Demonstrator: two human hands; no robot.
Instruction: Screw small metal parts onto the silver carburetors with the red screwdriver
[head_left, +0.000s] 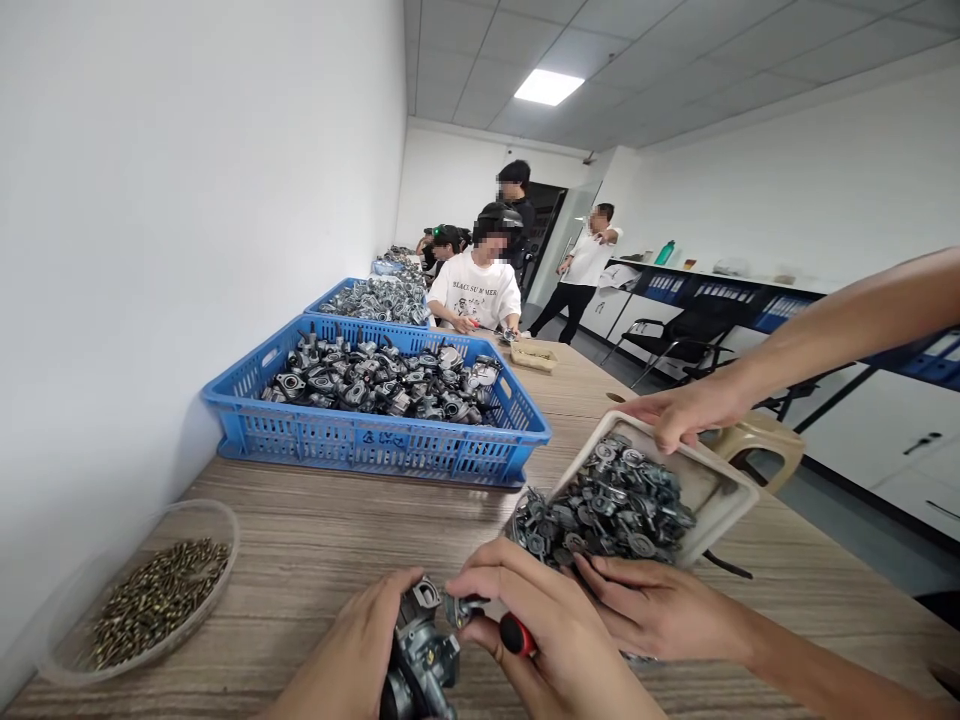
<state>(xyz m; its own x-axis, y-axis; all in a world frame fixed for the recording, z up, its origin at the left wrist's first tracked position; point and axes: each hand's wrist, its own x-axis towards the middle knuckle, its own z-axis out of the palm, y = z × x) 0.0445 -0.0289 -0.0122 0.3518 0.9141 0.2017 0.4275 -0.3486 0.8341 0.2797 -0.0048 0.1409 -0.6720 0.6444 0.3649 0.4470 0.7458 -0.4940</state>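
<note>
My left hand is closed around a grey metal carburetor with black parts, low in the middle of the head view. Just right of it, my right hand pinches a small metal part close to the carburetor's upper side. I cannot tell whether the two touch. A screwdriver with a red and black handle is also tucked in my right hand; its shaft is hidden. Beyond that hand, many small metal parts lie in and spill from a tilted cream tray.
Another person's hands hold the tray and touch its parts. A blue crate of carburetors stands by the wall, another blue crate behind. A clear tub of screws sits left. A co-worker sits at the table's far end.
</note>
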